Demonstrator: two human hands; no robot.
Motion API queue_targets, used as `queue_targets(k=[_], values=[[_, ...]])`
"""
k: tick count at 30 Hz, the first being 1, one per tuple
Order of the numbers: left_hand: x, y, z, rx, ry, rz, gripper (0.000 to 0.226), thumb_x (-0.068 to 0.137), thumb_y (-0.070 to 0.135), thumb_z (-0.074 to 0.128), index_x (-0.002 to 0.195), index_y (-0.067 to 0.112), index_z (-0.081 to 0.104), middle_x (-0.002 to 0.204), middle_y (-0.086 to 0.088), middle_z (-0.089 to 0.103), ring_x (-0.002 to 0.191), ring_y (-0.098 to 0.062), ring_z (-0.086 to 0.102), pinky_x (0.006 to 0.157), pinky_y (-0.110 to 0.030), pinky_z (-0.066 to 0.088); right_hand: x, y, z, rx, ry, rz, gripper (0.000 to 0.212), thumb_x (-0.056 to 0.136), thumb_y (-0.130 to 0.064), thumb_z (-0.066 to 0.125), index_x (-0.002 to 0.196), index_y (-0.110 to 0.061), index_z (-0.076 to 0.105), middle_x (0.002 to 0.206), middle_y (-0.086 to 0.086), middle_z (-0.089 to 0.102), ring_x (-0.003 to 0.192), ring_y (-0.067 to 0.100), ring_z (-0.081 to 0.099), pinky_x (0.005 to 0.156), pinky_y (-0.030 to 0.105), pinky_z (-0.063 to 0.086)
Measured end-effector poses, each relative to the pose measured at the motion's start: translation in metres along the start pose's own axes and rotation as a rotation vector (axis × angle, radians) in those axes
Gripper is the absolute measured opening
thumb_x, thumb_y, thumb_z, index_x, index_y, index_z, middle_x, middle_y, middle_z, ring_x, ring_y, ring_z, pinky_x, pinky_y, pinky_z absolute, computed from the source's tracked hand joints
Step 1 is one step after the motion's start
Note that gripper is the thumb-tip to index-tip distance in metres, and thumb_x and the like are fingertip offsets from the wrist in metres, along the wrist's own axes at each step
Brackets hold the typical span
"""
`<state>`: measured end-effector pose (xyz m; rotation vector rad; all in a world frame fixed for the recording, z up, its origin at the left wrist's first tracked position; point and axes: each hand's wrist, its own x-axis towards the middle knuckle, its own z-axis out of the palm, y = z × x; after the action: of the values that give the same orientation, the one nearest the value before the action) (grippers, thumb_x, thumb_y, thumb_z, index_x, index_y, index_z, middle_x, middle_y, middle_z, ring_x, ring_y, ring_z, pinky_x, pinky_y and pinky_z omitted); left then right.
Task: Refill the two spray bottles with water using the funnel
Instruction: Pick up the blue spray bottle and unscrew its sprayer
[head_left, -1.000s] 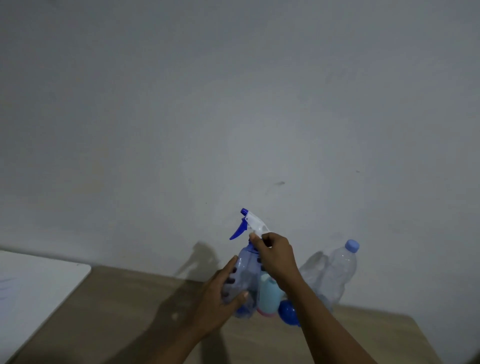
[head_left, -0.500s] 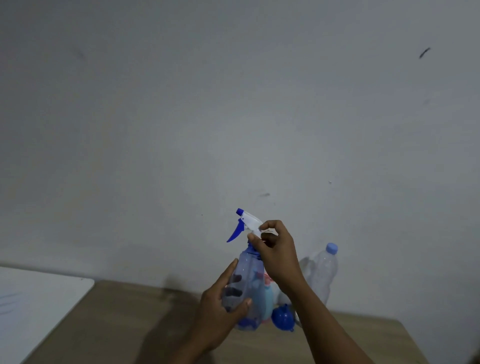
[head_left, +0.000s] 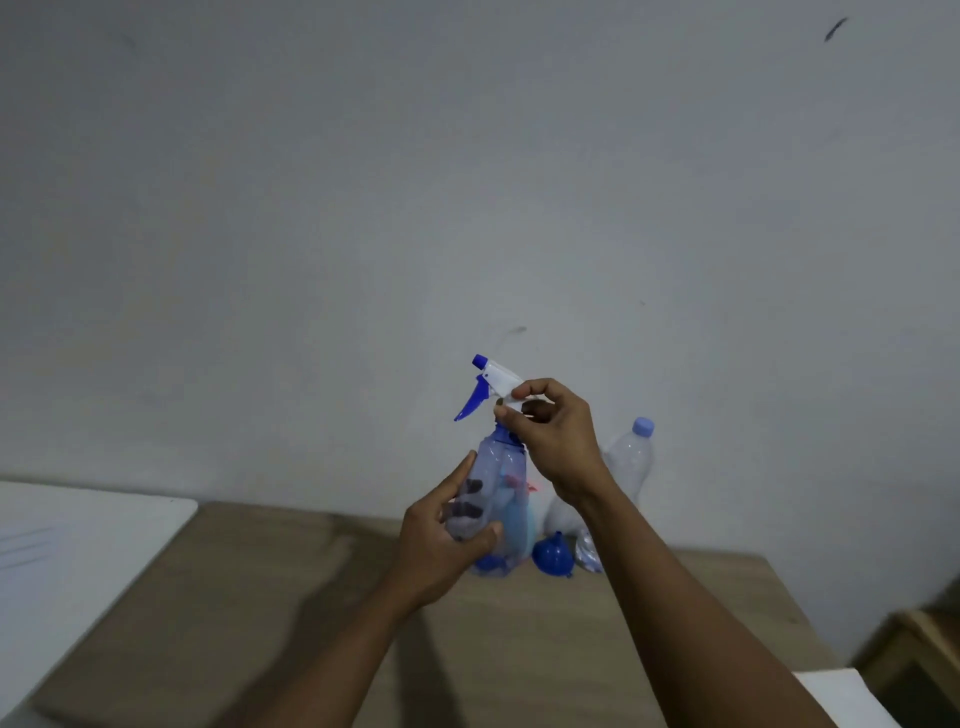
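Note:
A clear blue spray bottle (head_left: 498, 488) is held upright above the wooden table (head_left: 311, 597). My left hand (head_left: 447, 545) wraps around its body. My right hand (head_left: 556, 436) pinches its white and blue trigger head (head_left: 491, 379) at the neck. Behind it, seen through the clear plastic, stands a second light blue bottle (head_left: 522, 525) with a pink part. A small blue funnel (head_left: 553, 555) lies on the table to the right. A clear water bottle (head_left: 628, 460) with a blue cap stands against the wall behind my right wrist.
A grey wall (head_left: 467, 182) rises just behind the table. A white surface (head_left: 78, 551) adjoins the table on the left. A wooden piece of furniture (head_left: 919, 654) and a white corner (head_left: 852, 696) sit at the lower right.
The camera has tilted down, so more table shows. My right hand's fingers have shifted on the spray head's neck, and the bottle sits slightly higher in my left hand.

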<state>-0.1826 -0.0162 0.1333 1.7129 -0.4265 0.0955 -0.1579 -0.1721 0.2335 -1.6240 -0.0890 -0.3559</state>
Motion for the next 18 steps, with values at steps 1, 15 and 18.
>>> queue_targets(k=[1, 15, 18], values=[[-0.001, 0.001, 0.000, 0.000, -0.002, -0.002, 0.072, 0.080, 0.018, 0.079, 0.134, 0.043, 0.039, 0.119, 0.019, 0.059, 0.103, 0.003, 0.063, 0.074, -0.019, 0.058, -0.001, -0.001, -0.001, -0.006, -0.001, -0.011, 0.023, 0.083, -0.005, 0.078, 0.103, -0.006, 0.065, 0.088, 0.016, 0.073, 0.074, 0.019, 0.071, 0.072, 0.033, 0.061], [0.001, -0.007, -0.007, -0.023, -0.013, -0.001, 0.072, 0.079, 0.021, 0.080, 0.139, 0.034, 0.042, 0.121, 0.014, 0.062, 0.106, -0.010, 0.066, 0.076, -0.022, 0.059, -0.006, 0.003, -0.003, 0.004, -0.013, -0.063, 0.023, 0.087, -0.006, 0.073, 0.107, -0.010, 0.064, 0.088, 0.009, 0.072, 0.080, 0.014, 0.072, 0.071, 0.022, 0.059], [0.001, -0.009, -0.007, -0.038, -0.008, -0.006, 0.075, 0.074, 0.030, 0.082, 0.137, 0.037, 0.042, 0.123, 0.016, 0.061, 0.106, -0.012, 0.067, 0.077, -0.025, 0.059, -0.002, 0.006, -0.003, -0.009, -0.041, -0.057, 0.019, 0.093, 0.000, 0.063, 0.107, -0.013, 0.064, 0.103, 0.014, 0.072, 0.091, 0.020, 0.073, 0.076, 0.024, 0.060]])
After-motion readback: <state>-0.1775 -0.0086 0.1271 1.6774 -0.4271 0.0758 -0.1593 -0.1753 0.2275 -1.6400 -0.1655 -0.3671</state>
